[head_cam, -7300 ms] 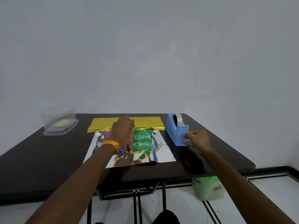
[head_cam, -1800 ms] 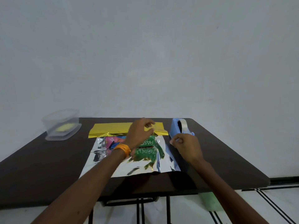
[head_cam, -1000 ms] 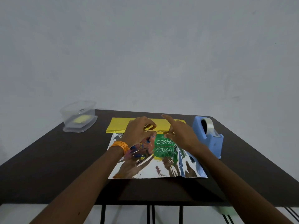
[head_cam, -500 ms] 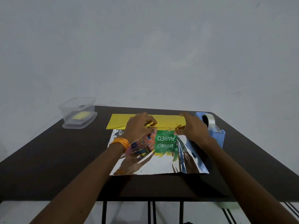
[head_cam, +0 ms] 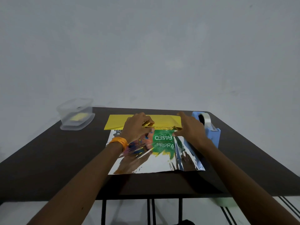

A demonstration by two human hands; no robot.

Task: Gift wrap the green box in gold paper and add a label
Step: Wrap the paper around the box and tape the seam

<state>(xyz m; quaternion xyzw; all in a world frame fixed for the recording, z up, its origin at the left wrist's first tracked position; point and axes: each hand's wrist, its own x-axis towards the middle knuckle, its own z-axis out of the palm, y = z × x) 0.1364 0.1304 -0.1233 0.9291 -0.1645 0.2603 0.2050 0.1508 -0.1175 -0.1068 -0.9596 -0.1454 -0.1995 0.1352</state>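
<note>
Now, left hand (head_cam: pixel 138 127) on gold paper (head_cam: pixel 164 119)

Dispenser (head_cam: pixel 209 129) sits just R of right hand (head_cam: pixel 190 129), beside paper (head_cam: pixel 155 161) edge: tight on that side. Tub (head_cam: pixel 75 116) at far-L corner, well apart. Room to pass over surface (head_cam: pixel 56 159) L of paper & along near edge.

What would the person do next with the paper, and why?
Probably lift the paper from its near edge over the box: its green top is bare, while the left hand pinches and the right hand presses only the far gold flap.
</note>
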